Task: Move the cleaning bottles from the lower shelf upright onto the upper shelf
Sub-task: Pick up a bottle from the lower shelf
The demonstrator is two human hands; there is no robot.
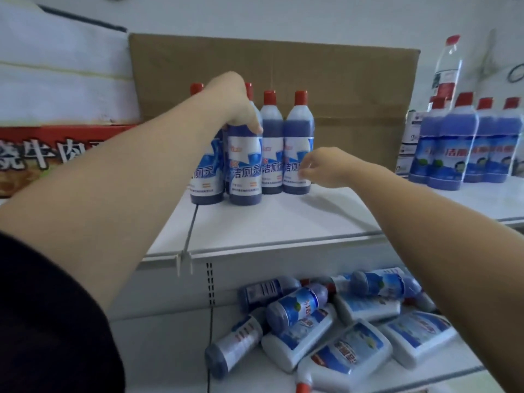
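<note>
Cleaning bottles [326,321] lie piled on the lower shelf [170,350]; four stand upright on the upper shelf [283,222], labels reading 洁厕灵. Left hand [238,106] clasps the front bottle [245,163] at its shoulder. Right hand [326,165], fingers loosely curled, holds nothing beside the rightmost bottle [297,146].

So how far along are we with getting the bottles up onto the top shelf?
Partly done. Four blue bottles stand upright in a group on the upper shelf. In hand: the left hand grips the shoulder of the front bottle, apparently just set down; the right hand reaches by the rightmost bottle, holding nothing. Left: a pile of blue and white bottles lying on the lower shelf.
</note>
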